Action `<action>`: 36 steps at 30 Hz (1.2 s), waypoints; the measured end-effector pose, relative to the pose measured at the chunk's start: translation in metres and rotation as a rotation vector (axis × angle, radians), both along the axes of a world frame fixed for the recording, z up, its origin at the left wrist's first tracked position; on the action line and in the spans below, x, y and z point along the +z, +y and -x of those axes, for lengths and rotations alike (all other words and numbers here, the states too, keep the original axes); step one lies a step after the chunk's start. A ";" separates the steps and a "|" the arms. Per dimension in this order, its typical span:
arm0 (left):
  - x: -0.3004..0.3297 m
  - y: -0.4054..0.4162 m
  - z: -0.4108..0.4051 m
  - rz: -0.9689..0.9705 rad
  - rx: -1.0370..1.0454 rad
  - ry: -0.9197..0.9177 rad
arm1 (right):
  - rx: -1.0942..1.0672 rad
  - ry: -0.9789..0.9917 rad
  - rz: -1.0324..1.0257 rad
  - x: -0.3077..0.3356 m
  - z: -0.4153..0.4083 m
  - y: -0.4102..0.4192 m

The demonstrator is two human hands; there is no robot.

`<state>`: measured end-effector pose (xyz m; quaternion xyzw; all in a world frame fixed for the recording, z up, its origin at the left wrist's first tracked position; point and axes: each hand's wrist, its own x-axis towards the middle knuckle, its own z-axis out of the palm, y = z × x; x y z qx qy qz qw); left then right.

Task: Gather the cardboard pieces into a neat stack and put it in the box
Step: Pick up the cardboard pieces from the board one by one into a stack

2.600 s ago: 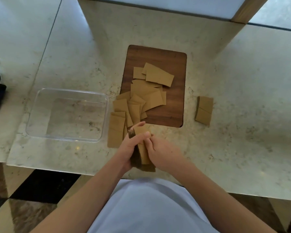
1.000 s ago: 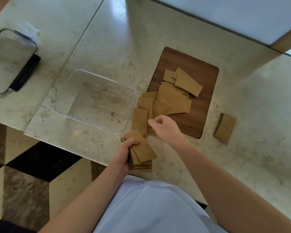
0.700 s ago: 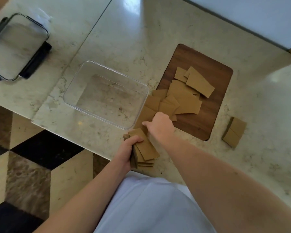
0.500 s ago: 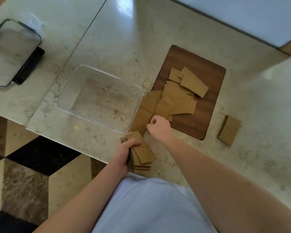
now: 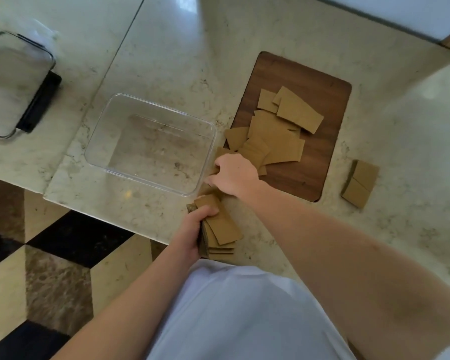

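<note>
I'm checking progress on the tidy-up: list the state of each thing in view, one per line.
Clear plastic box: open, empty.
Held cardboard stack: fanned, in left hand's grip.
Left hand: closed on stack.
Right hand: fingers curled on a loose piece beside the box.
Cardboard pile: scattered, overlapping, mostly on wooden board.
Small cardboard stack: apart, on counter.
Box lid: off, lying far left.

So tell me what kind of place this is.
Probably a home kitchen or dining counter: a polished marble countertop, a wooden cutting board on it, a clear plastic box like a food container, and a checkered stone floor below.
</note>
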<state>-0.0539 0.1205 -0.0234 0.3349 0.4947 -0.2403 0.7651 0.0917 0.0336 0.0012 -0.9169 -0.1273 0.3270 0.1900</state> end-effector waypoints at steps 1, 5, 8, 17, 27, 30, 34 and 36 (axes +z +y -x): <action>0.000 0.000 0.002 0.000 0.006 0.002 | -0.009 0.024 -0.032 0.004 -0.002 -0.009; 0.001 -0.007 -0.003 -0.041 0.039 -0.081 | -0.394 0.127 -0.243 0.024 -0.004 -0.061; 0.003 -0.017 -0.009 -0.052 0.061 -0.149 | -0.633 0.352 -0.316 0.031 0.020 -0.086; 0.001 -0.011 -0.004 0.054 -0.053 -0.186 | -0.021 0.428 -0.128 0.031 0.073 -0.083; 0.000 0.001 0.008 0.028 -0.014 -0.100 | -0.576 0.144 -0.152 -0.014 0.001 -0.024; 0.000 0.000 0.007 0.026 -0.011 -0.104 | -0.586 0.093 -0.098 -0.020 -0.001 -0.008; 0.003 0.000 0.006 0.029 0.002 -0.090 | -0.620 0.206 -0.190 -0.019 -0.010 -0.014; 0.004 0.000 0.005 0.043 0.002 -0.083 | -0.633 0.269 -0.244 -0.011 -0.015 -0.025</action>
